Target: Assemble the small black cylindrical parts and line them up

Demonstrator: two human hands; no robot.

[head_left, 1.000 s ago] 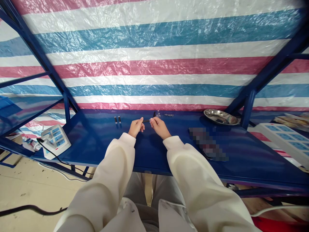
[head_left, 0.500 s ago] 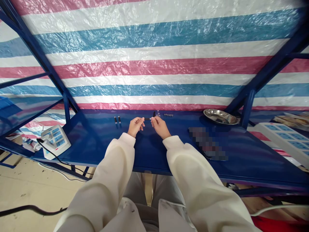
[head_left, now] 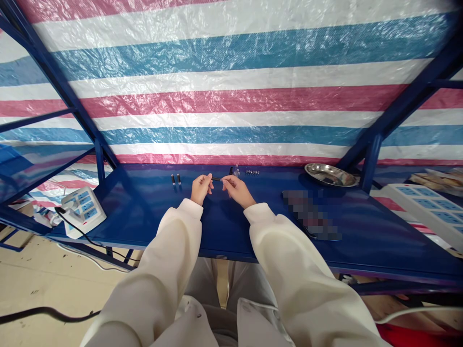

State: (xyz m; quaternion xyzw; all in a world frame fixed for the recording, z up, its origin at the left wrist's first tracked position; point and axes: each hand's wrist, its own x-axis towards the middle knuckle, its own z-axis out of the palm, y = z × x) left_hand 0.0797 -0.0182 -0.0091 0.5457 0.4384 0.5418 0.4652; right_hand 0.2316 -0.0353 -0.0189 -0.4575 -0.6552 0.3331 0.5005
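Observation:
My left hand and my right hand meet above the blue shelf. Both pinch the ends of a thin dark rod-like part, held level between them. Behind the hands stand a small black piece and some clear small pieces. A row of small dark parts lies just to their right. Two short dark cylinders stand upright left of my left hand.
A metal dish sits at the back right near a blue upright. A blurred-out flat object lies right of my arms. White power strips lie at left and right. Striped tarp forms the back wall.
The hands have shifted slightly; the right hand's fingers slid a little left along the dark part. Everything else on the shelf stays put.

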